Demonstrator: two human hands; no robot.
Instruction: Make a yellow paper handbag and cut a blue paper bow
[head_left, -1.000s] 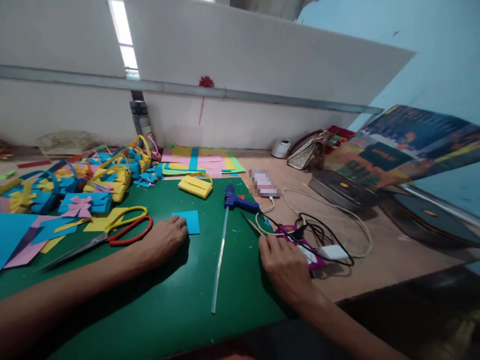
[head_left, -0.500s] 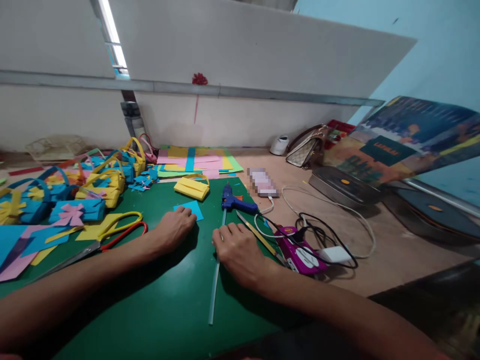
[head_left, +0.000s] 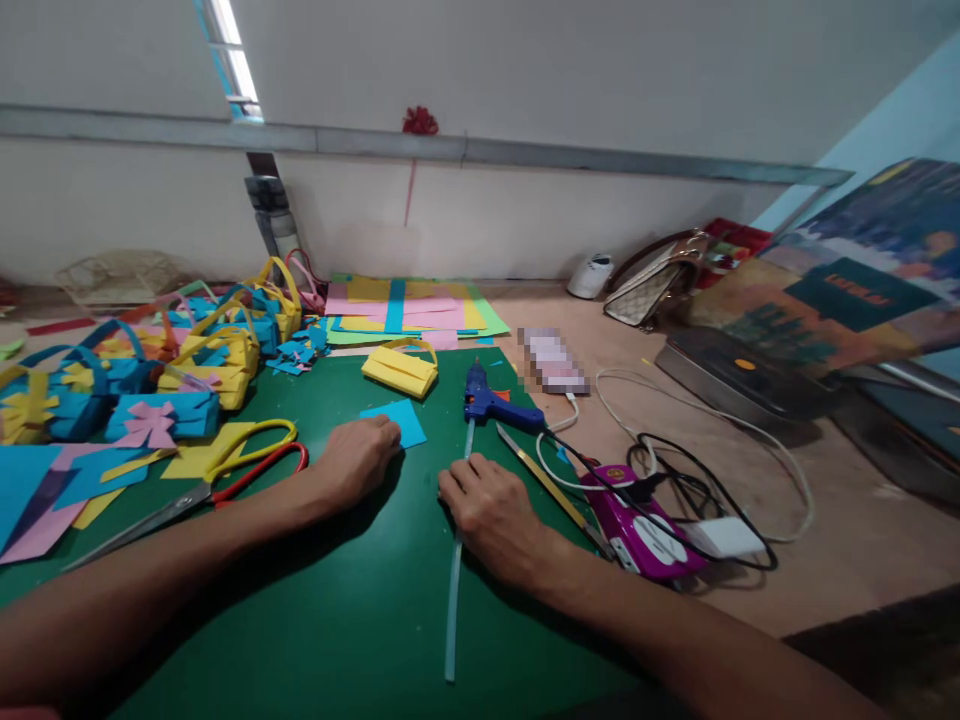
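Observation:
My left hand [head_left: 358, 458] rests palm down on the green mat with curled fingers, at the near left edge of a square of blue paper [head_left: 403, 424]. Whatever is under its fingers is hidden. My right hand [head_left: 491, 508] lies with bent fingers across a long translucent glue stick [head_left: 453, 610], whose upper end enters a blue glue gun [head_left: 491, 400]. Its fingertips are hidden, so I cannot tell whether they grip the stick. Beyond the blue square sits a small yellow paper basket [head_left: 400, 370] with a handle. A pointed metal and yellow tool [head_left: 551, 485] lies right of my right hand.
Scissors [head_left: 214, 485] lie beside my left forearm. Decorated paper baskets [head_left: 161, 415] crowd the left, and stacked coloured sheets [head_left: 420, 308] lie behind. To the right are a purple power strip [head_left: 645, 530] with tangled cables, a blurred phone [head_left: 553, 360] and a handbag [head_left: 652, 290].
The view has shifted, so most things appear farther right and the near mat shows lower. Both hands stay in place on the mat, and nothing has been taken up or let go.

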